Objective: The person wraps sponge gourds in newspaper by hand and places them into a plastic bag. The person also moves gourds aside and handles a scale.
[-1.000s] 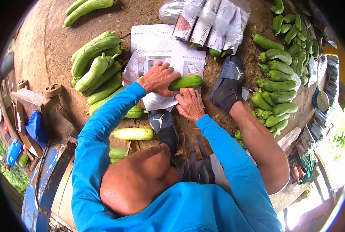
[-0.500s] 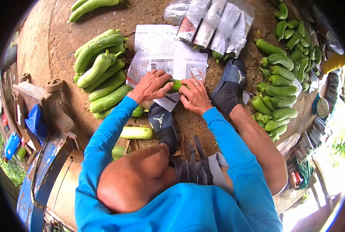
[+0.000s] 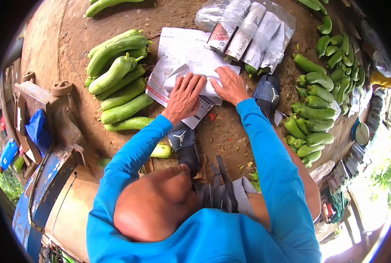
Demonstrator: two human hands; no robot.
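Left hand [image 3: 186, 95] and right hand [image 3: 232, 87], apart, are pressing a newspaper fold [image 3: 208, 93] lying crosswise, nearer the wearer than the bagged bundle [image 3: 247, 35].

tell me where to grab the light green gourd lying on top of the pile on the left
Probably around the middle of the light green gourd, coming from above: it lies lengthwise over its neighbours, which crowd its sides, while its upper surface is bare, so the grip can close across its long, rounded body.
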